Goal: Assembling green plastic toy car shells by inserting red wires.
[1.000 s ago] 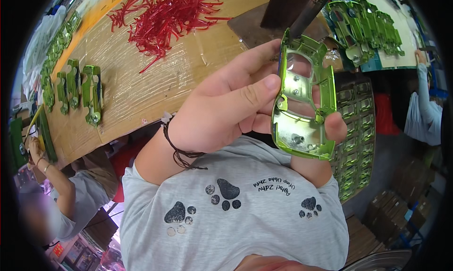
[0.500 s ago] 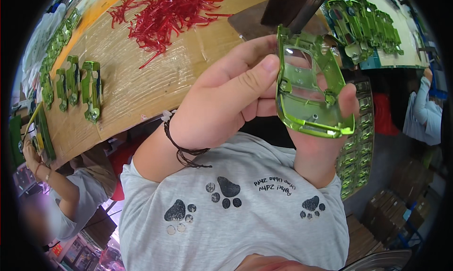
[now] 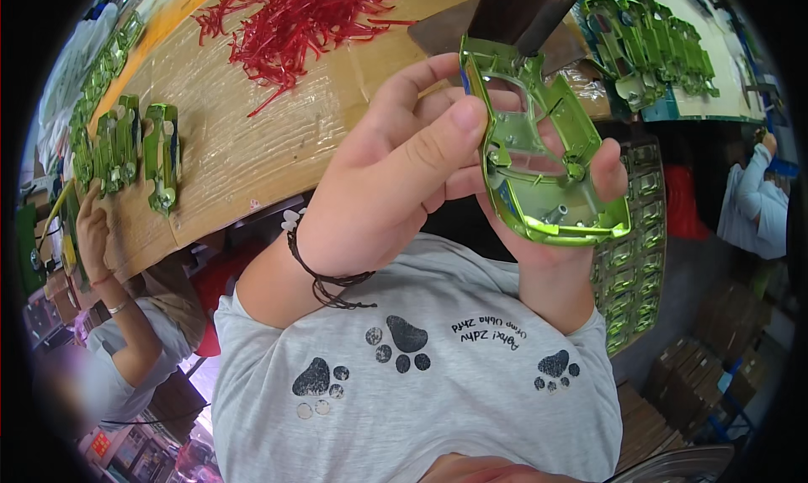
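Observation:
A glossy green plastic housing (image 3: 579, 134) with a cut-out window, small posts and a raised rim is held up in front of my chest, its hollow inner side facing me. My left hand (image 3: 396, 151) grips its left edge, thumb on the near side and fingers bent behind. My right hand (image 3: 608, 173) supports it from below and behind, with fingertips showing past its right edge. Most of the right palm is hidden by the housing.
A heap of red plastic strips (image 3: 290, 29) lies on the cardboard-covered table (image 3: 278, 138). Green housings (image 3: 160, 159) stand at the left, where a co-worker's hand (image 3: 91, 226) reaches. A dark metal upright (image 3: 513, 16) rises behind my hands. More green housings (image 3: 648, 50) sit far right.
The housing has shifted slightly left and tilted, with both my hands moving along. At the left, the co-worker's hand has reached up to the green housings, and those have moved closer together.

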Demonstrator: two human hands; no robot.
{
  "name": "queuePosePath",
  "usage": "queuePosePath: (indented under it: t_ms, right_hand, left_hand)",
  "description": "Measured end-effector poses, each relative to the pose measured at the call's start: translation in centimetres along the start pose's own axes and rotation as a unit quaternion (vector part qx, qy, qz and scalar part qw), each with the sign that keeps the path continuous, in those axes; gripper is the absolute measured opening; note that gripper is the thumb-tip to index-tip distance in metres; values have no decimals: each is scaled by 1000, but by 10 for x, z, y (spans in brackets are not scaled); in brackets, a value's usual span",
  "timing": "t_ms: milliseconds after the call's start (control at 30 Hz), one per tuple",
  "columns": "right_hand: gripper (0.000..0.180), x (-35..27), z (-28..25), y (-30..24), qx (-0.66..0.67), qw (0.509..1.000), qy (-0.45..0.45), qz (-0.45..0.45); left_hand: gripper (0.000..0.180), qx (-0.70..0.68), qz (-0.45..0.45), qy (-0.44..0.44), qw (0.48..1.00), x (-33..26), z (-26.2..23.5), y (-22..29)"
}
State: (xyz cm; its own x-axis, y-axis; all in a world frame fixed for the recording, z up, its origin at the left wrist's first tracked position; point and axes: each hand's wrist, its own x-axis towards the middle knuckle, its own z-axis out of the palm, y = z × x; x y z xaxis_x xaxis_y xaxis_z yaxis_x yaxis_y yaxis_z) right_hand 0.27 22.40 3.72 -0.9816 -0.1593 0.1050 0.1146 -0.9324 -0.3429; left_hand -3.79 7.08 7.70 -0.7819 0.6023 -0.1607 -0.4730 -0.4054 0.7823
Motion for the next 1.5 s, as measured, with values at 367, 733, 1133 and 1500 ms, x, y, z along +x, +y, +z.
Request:
queuePosePath:
  t_ms: [367, 733, 1133, 1500]
  right_hand:
    - [82, 3, -10, 0, 81, 993, -81, 20]
    - [64, 6, -1, 6, 33, 999, -16, -16]
    - [85, -34, -7, -1, -178, 978, 99, -38]
    - [48, -40, -42, -84, -689, 628, 245, -266]
  left_hand:
    - [45, -43, 29, -17, 999, 2, -2, 0]
    - [41, -50, 42, -17, 998, 1, -3, -2]
    - [62, 83, 6, -95, 992, -1, -28, -34]
    - [26, 478, 310, -115, 813, -47, -64, 30]
